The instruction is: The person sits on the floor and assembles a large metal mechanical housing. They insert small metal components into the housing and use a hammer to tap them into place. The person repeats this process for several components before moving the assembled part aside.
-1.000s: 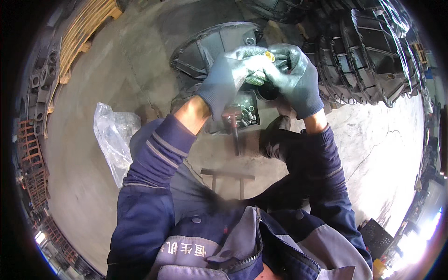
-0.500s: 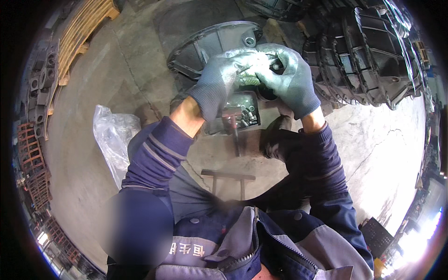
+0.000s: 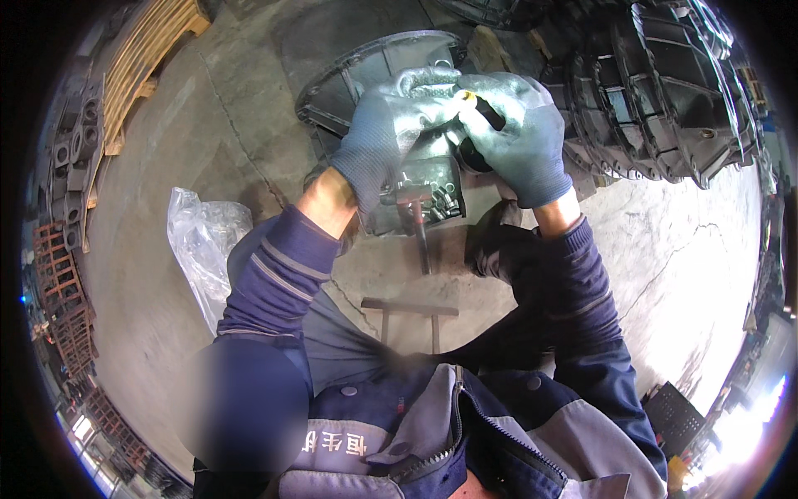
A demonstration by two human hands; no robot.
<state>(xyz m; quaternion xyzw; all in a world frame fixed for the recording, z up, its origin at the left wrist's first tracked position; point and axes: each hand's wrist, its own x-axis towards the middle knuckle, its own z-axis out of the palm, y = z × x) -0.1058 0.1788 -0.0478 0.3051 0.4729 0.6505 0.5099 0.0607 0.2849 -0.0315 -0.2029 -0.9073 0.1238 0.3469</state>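
My left hand (image 3: 389, 121) and my right hand (image 3: 524, 137), both in grey-blue coated gloves, meet above a dark box (image 3: 391, 223). Between the fingertips shows a small yellowish round piece (image 3: 467, 101). My right thumb and forefinger pinch it; the left fingers are curled right beside it, and what they hold is hidden by the glove and glare. Small metal sleeves (image 3: 447, 198) lie loose in the box below. A hammer (image 3: 421, 237) rests at the box, its handle toward me. Behind the hands lies a large dark cast housing (image 3: 349, 79).
Several ribbed dark castings (image 3: 640, 100) stand stacked at the right. A clear plastic bag (image 3: 199, 249) lies on the floor at the left. A wooden pallet (image 3: 150, 54) is at the far left. A metal bar frame (image 3: 410, 308) is between my legs.
The bright greenish piece under my fingertips no longer shows, and a yellowish round piece now shows there. My fingers have shifted slightly; both hands stay together over the box.
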